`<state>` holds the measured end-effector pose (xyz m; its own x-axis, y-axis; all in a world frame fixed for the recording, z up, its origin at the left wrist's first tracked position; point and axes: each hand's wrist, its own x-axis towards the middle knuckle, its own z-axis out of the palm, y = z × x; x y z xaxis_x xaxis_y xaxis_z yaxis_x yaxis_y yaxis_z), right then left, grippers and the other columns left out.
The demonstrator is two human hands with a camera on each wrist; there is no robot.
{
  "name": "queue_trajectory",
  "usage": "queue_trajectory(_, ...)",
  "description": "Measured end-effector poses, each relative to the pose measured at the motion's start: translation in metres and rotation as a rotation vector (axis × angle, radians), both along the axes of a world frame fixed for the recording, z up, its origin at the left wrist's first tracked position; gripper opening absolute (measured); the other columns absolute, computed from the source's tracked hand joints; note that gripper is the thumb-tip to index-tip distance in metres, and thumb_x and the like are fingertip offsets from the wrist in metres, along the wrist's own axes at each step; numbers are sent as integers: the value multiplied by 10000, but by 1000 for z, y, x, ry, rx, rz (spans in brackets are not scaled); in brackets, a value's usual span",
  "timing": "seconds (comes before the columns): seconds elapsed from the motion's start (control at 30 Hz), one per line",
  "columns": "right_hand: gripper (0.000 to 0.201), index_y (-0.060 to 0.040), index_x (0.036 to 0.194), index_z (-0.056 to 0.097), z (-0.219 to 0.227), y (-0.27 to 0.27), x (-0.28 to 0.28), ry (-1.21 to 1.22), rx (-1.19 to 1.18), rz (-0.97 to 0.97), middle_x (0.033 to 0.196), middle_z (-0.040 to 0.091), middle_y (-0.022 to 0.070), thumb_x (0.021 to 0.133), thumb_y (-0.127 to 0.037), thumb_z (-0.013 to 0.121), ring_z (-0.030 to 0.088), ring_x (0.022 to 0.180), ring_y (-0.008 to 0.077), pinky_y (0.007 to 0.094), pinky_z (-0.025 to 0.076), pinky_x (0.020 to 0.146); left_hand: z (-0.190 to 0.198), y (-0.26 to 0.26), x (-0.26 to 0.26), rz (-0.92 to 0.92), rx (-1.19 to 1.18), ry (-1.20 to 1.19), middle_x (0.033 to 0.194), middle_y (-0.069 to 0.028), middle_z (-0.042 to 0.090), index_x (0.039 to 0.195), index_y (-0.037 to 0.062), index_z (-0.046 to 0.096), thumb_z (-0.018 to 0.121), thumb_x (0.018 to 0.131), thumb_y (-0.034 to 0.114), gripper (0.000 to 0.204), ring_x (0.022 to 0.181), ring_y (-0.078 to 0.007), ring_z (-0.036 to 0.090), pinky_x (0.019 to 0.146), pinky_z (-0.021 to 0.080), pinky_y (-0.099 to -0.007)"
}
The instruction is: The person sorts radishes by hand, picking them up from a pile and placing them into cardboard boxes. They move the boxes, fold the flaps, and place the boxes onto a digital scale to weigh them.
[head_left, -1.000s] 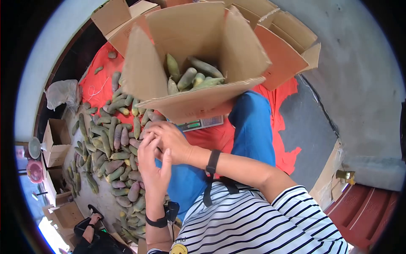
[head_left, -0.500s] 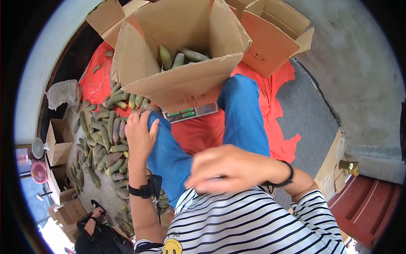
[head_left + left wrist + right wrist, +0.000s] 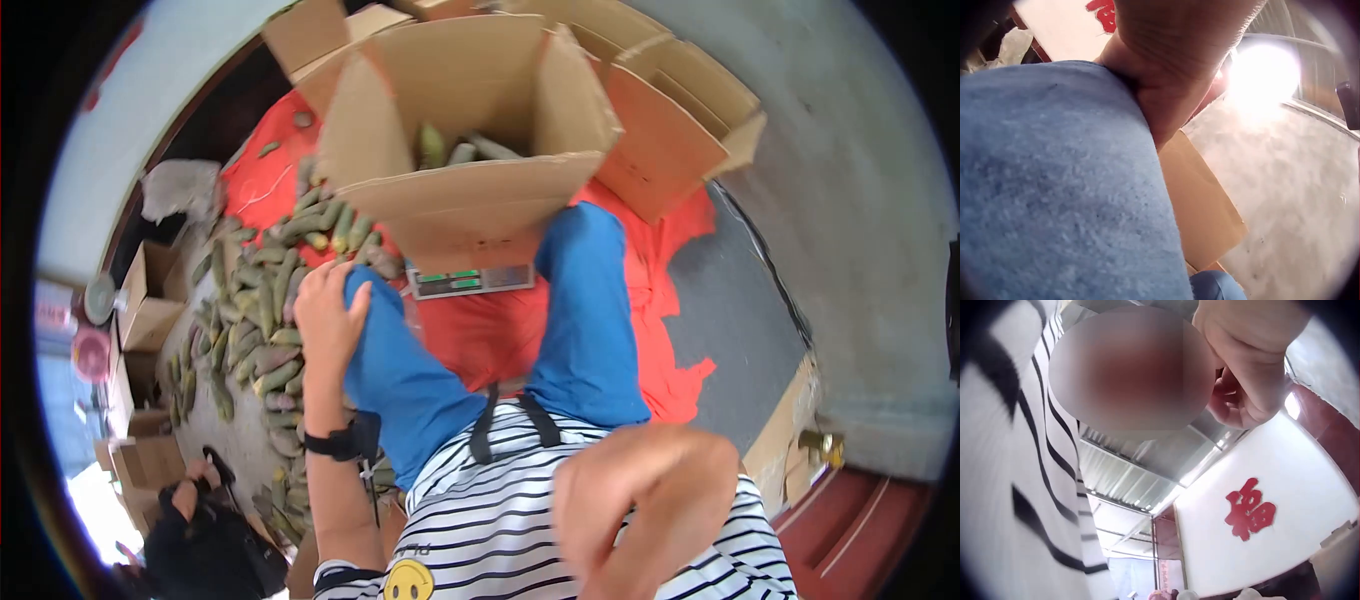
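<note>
Lying far left in the head view: small open cartons (image 3: 150, 295) along the edge, and a second person's dark sleeve and hand (image 3: 185, 500) at the bottom corner. Spreading just right of those, a pile of green and purplish cucumbers (image 3: 255, 310) across grey floor and onto the red cloth (image 3: 480, 330). Resting next on the blue-trousered left knee (image 3: 385, 350), the left hand (image 3: 325, 315), fingers straight and relaxed, palm down on the cloth of the trousers, thumb lying over the knee toward the middle, gripping nothing; wearing a black band (image 3: 335, 445) at the wrist. Showing the same from the left wrist view: left hand (image 3: 1166, 69) pressing flat against blue fabric. Standing ahead between the knees, a large open cardboard box (image 3: 470, 190) holding several cucumbers, sitting on a scale (image 3: 468, 282) on the red cloth. Standing to its right, another open box (image 3: 670, 140). Hovering lower right, close to the camera and blurred, above the striped shirt (image 3: 490, 520): the right hand (image 3: 640, 510), fingers curling loosely inward, holding nothing visible. Confirming in the right wrist view, right hand (image 3: 1247, 369) with fingers curled, nothing between them
</note>
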<state>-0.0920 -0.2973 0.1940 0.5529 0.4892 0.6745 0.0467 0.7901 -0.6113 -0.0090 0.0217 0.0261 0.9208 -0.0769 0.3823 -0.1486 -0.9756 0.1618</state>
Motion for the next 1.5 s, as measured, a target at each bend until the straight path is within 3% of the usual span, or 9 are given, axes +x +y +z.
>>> queue_trajectory(0.07, 219, 70, 898, 678, -11, -8, 6, -33, -202, -123, 757, 614, 129, 857, -133, 746, 499, 490, 179, 319, 350, 402, 9, 4, -10, 51, -37, 8, 1178, -164, 625, 1132, 67, 646, 702, 821, 268, 375, 1119, -343, 565, 974, 437, -445)
queue_trajectory(0.13, 234, -31, 819, 662, -26, -14, -5, 274, -398, -318, 777, 578, 66, 886, -252, 705, 514, 699, 182, 311, 403, 624, 3, 13, -16, 74, -62, -26, 1183, -126, 607, 1134, 93, 644, 730, 776, 317, 430, 1133, -320, 545, 940, 425, -450)
queue_trajectory(0.23, 441, -99, 635, 438, -68, -30, 22, 325, -471, -463, 639, 425, 22, 967, -356, 571, 386, 559, 126, 266, 297, 496, 0, 17, -24, 125, -70, -59, 1224, -104, 574, 1152, 115, 640, 737, 765, 338, 458, 1184, -305, 507, 945, 414, -451)
queue_trajectory(0.4, 468, -117, 621, 405, -110, -70, 43, 496, -656, -717, 620, 375, -2, 1039, -321, 448, 306, 548, 79, 240, 262, 503, 26, 18, -30, 128, -94, -16, 1170, -160, 596, 1164, 56, 625, 703, 821, 306, 432, 1142, -345, 541, 968, 430, -438)
queue_trajectory(0.53, 175, -25, 928, 623, -111, -70, 54, 505, -859, -1000, 736, 499, -24, 981, -183, 569, 445, 648, 68, 213, 380, 623, 62, 12, 14, 47, -394, 72, 1155, -198, 608, 1199, -14, 581, 662, 887, 342, 481, 1093, -354, 578, 944, 445, -415)
queue_trajectory(0.57, 184, -9, 1087, 623, -124, -93, 59, 472, -884, -948, 792, 539, -27, 947, -127, 611, 502, 699, 75, 219, 420, 663, 64, 9, 35, 38, -451, 17, 1128, -216, 605, 1176, -29, 585, 663, 877, 368, 502, 1084, -377, 569, 940, 444, -436)
queue_trajectory(0.83, 287, -83, 870, 623, -156, -164, 116, 591, -993, -1150, 668, 515, -52, 1002, -328, 552, 440, 531, 14, 172, 318, 472, 44, 4, 170, 289, -459, 66, 1036, -277, 632, 963, -51, 581, 657, 845, 450, 520, 960, -434, 615, 823, 487, -510)
queue_trajectory(1.3, 334, -26, 972, 604, -136, -122, 329, 7, -1475, -1155, 784, 487, -45, 987, -356, 557, 397, 712, 53, 219, 339, 624, 54, 13, 188, 231, -546, 203, 893, -239, 648, 915, -28, 579, 654, 830, 334, 379, 896, -404, 628, 781, 480, -492)
queue_trajectory(1.5, 270, 0, 997, 612, -134, -149, 373, 118, -1526, -930, 832, 542, -26, 970, -265, 573, 459, 762, 62, 252, 401, 683, 51, 6, 200, 248, -465, 153, 892, -250, 652, 934, -31, 579, 645, 821, 295, 351, 888, -409, 640, 792, 494, -505)
